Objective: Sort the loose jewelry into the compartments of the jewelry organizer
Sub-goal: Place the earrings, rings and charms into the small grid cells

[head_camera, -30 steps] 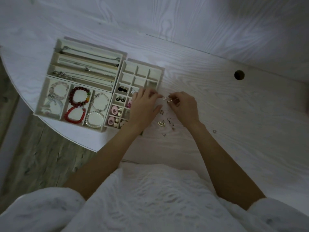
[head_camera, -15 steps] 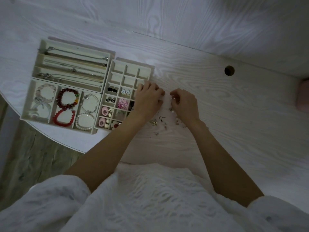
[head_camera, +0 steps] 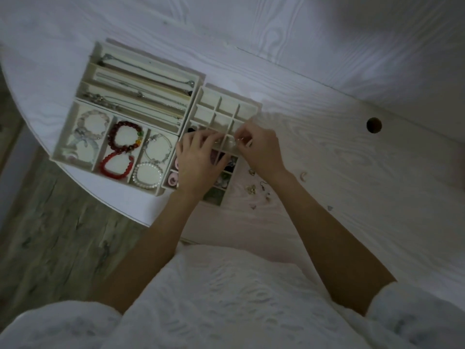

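- A pale wood-grain surface [head_camera: 327, 152] is seen in dim light.
- The organizer [head_camera: 224, 104] lies left; bracelets and necklaces are already sorted.
- The left hand [head_camera: 198, 159] and right hand [head_camera: 261, 149] are met over a small middle compartment, an earring [head_camera: 236, 141] apparently pinched between them.
- Loose pieces [head_camera: 254, 187] are left just right of the organizer, nearer the right hand.

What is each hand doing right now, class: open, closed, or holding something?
Left hand: fingers curled over the small-compartment tray; whether it holds anything cannot be told.
Right hand: pinching a small shiny jewelry piece.

two hands [head_camera: 198, 159], two red bracelets [head_camera: 125, 136], three trays [head_camera: 63, 137]
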`<action>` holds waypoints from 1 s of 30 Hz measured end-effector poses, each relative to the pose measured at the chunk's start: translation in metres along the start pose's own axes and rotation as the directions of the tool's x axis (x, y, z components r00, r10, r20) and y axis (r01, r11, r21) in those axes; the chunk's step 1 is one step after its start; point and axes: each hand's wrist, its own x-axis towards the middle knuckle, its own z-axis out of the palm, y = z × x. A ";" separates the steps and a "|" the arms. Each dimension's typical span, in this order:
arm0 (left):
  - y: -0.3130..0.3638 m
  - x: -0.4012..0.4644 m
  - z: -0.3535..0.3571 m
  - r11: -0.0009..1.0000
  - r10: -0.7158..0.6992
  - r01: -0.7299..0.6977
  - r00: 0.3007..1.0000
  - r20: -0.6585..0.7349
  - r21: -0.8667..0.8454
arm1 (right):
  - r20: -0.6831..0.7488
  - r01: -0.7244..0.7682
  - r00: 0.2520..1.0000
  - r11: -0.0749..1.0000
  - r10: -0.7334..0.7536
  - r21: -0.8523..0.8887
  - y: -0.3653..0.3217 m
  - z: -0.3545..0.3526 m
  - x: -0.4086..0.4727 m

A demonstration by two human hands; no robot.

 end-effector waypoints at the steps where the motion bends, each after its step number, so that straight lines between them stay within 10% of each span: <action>1: 0.000 -0.002 0.000 1.000 -0.003 0.002 1.000 -0.024 -0.005 | 0.023 0.002 1.000 1.000 -0.002 -0.023 -0.002 0.002 -0.002; 18: 0.016 0.010 -0.001 0.980 0.026 -0.036 0.998 0.054 0.195 | 0.067 0.244 0.968 0.845 -0.242 -0.476 0.006 0.001 0.007; 30: 0.017 0.002 0.002 0.996 -0.022 0.013 0.994 0.107 0.085 | 0.062 0.065 0.997 0.912 -0.043 -0.406 0.002 0.008 -0.008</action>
